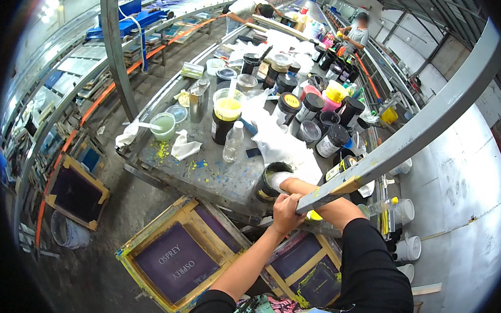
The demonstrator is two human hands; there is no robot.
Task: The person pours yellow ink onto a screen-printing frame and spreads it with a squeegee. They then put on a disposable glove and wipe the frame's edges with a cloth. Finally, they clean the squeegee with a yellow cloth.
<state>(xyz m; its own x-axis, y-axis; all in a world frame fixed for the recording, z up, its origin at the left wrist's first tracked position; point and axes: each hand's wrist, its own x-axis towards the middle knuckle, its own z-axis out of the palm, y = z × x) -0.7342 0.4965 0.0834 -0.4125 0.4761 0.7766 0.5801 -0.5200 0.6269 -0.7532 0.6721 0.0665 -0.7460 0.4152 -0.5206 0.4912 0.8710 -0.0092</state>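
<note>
A black tub [264, 190] stands tilted at the near edge of the stained worktable [207, 183]. My right arm reaches past the end of the grey metal bar, and my right hand [288, 184] is at the tub's mouth. Something white and cloth-like [278, 181] fills the mouth there and hides my fingers. Just below the tub, my left hand [287, 215] is closed beside the bar's lower end; what it grips is hidden. Behind the tub lies a crumpled white sheet [280, 141]. A clear plastic bottle [234, 143] stands to the left of this sheet.
The grey metal bar [406, 133] crosses close on the right. Several black tubs, including one with a yellow-marked lid [289, 102], crowd the table. A yellow-filled cup [227, 106] and a pale green cup [163, 127] stand left. Screen frames [177, 260] lean below. A co-worker [358, 34] stands far right.
</note>
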